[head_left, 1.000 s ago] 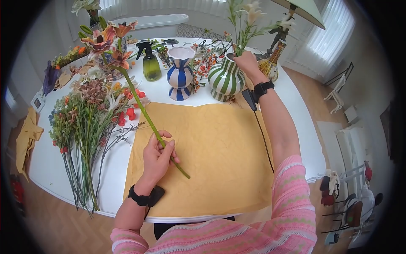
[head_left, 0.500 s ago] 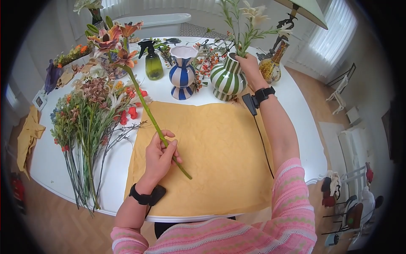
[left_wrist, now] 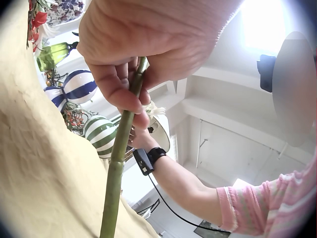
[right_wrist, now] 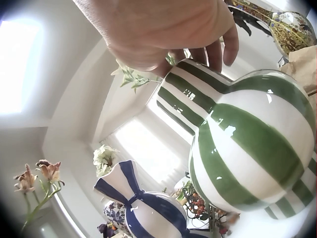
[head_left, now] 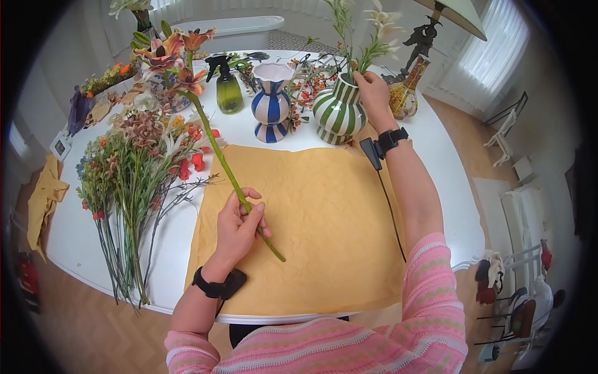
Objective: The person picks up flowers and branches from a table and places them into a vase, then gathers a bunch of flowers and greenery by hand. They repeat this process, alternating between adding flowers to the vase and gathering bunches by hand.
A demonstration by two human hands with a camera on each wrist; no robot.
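L hand (head_left: 237,232) grips 1 stem (head_left: 222,163); 2 striped vases (head_left: 270,107).

The walls (head_left: 548,100) are pale, and beams (left_wrist: 218,82) cross the white ceiling (left_wrist: 237,119). Bright light fills a window (head_left: 498,43) on the right, behind a sheer curtain (head_left: 476,68). The floor (head_left: 93,318) is light wood, with a grey patterned patch (head_left: 305,42) beside a white tub (head_left: 243,26) beyond the white table (head_left: 168,268). A shaded lamp (head_left: 464,20) rises at the far right; chairs (head_left: 522,318) stand at the right, near a pale rug (head_left: 492,202).
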